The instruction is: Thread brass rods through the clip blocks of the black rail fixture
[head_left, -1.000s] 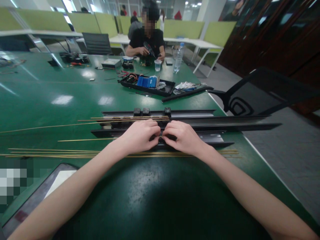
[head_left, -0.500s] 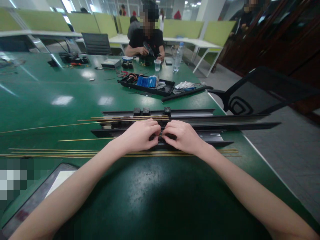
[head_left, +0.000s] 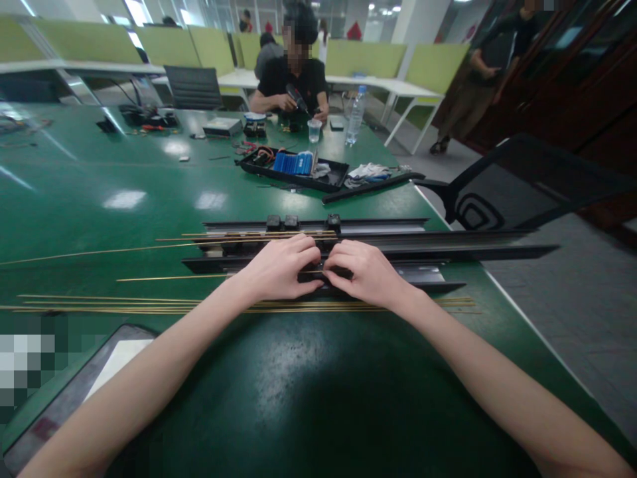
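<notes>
A thin brass-coloured rod (head_left: 169, 277) runs from the left, under my left hand, to the fingertips of my right hand. My right hand (head_left: 371, 269) pinches its end between thumb and forefinger. Beside it, my left hand (head_left: 279, 265) has its thumb and fingers apart, with the rod showing in the gap. Both hands are over long black metal channels (head_left: 497, 251) lying side by side. Small black blocks (head_left: 333, 222) sit at the far channel. More thin rods (head_left: 114, 304) lie nearer me, and several others rest across the channels behind my left hand.
A black tray (head_left: 338, 179) with a blue pack stands beyond the channels, near a crumpled cloth (head_left: 371, 172). Across the green table sits a person (head_left: 293, 83) holding a power tool. A water bottle (head_left: 355, 116), a mesh chair (head_left: 527, 179) and a dark tablet-like slab (head_left: 54, 405) are around.
My left thumb and fingers have parted from their pinch, baring the rod between them. My right hand stays put. A person at the back right has come further into view.
</notes>
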`<action>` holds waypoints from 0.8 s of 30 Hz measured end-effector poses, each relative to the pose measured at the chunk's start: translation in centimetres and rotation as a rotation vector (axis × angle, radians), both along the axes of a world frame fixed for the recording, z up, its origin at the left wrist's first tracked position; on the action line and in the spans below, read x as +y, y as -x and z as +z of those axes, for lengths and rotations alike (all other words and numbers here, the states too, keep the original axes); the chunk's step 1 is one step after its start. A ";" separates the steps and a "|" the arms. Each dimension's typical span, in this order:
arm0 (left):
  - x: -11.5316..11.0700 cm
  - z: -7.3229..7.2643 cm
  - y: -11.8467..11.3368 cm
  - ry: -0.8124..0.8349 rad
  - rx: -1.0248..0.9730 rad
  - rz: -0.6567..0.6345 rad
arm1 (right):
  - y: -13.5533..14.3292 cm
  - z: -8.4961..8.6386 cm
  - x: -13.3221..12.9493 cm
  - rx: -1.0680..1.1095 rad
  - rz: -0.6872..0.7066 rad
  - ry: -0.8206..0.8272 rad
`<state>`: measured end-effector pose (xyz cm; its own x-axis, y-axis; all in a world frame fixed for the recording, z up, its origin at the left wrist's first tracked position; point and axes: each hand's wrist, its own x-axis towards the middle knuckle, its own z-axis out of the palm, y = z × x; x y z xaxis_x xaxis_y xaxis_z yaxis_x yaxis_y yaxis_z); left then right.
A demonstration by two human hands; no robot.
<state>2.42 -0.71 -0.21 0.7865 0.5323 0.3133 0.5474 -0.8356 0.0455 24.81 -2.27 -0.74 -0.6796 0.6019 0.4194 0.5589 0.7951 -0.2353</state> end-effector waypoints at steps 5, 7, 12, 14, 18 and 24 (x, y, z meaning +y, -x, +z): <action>0.3 -0.8 0.2 0.010 -0.015 0.006 | -0.1 0.0 0.1 0.008 0.015 0.000; 0.4 -0.9 0.2 0.037 -0.006 0.020 | -0.1 0.0 0.1 0.006 0.017 -0.005; 0.5 -0.9 0.1 0.055 0.045 0.022 | -0.1 0.0 0.1 -0.005 0.006 -0.010; 0.5 -0.9 0.1 0.053 0.053 0.022 | -0.1 -0.1 0.0 0.003 0.007 -0.015; 0.6 -1.0 0.1 0.050 0.051 0.019 | -0.2 -0.1 0.1 0.024 0.007 -0.024; 0.6 -1.0 0.2 0.052 0.050 0.016 | -0.2 -0.1 0.1 0.024 0.010 -0.020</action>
<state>2.25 -0.08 -1.17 0.7917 0.5593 0.2456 0.5633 -0.8240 0.0609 25.03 -2.15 -0.83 -0.6752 0.5862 0.4478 0.5451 0.8055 -0.2325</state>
